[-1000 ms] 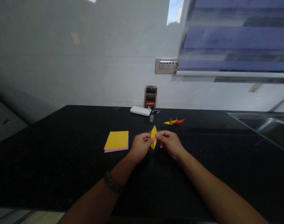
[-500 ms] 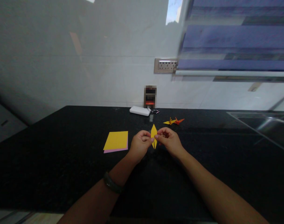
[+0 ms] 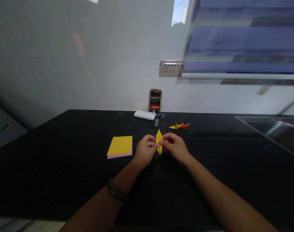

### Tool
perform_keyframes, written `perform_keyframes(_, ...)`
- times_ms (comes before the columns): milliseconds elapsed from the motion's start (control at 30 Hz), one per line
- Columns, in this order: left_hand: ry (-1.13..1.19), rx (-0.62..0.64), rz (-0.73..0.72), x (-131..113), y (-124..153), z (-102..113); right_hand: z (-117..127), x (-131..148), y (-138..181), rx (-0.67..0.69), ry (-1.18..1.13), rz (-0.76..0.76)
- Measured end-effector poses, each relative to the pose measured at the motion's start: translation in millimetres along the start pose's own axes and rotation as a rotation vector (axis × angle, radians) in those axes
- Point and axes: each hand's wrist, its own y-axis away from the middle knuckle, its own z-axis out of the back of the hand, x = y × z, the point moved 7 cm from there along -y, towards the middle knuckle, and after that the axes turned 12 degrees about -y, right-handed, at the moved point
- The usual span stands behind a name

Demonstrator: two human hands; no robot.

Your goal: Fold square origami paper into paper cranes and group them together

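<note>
Left hand (image 3: 145, 150) and right hand (image 3: 175, 145): pinching opposite sides, thumbs uppermost | folded yellow paper (image 3: 159, 136): between the hands, slit end toward the body | judged: keep edges matched, slit centred, pressure light and even.

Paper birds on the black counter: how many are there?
2: the yellow bird is beyond the right hand, and the orange bird is just right of the yellow one. Another could be hidden behind that hand.
</note>
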Motion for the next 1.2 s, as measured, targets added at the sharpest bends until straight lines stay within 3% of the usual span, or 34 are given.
perform_keyframes(367, 0.096, 0.077, -0.017, -3.7, 3.1, -3.8, -2.2, 0.9, 2.5, 0.105, -0.104, -0.063)
perform_keyframes(600, 0.162, 0.083, 0.018, -2.3, 2.1, -5.6, -4.0, 11.7, 2.8, 0.228, -0.012, 0.046)
perform_keyframes(933, 0.419, 0.139, 0.167, 3.1, 5.1, -10.5, -2.0, 16.3, 3.0, 0.271, 0.061, 0.104)
perform_keyframes(1100, 0.305, 0.219, 0.216, 8.1, 6.2, -13.8, -2.0, 17.4, 1.9, 0.290, 0.146, 0.160)
perform_keyframes(1200, 0.250, 0.179, 0.227, 11.5, 5.6, -10.2, -2.0, 21.0, 1.5, 0.282, 0.214, 0.221)
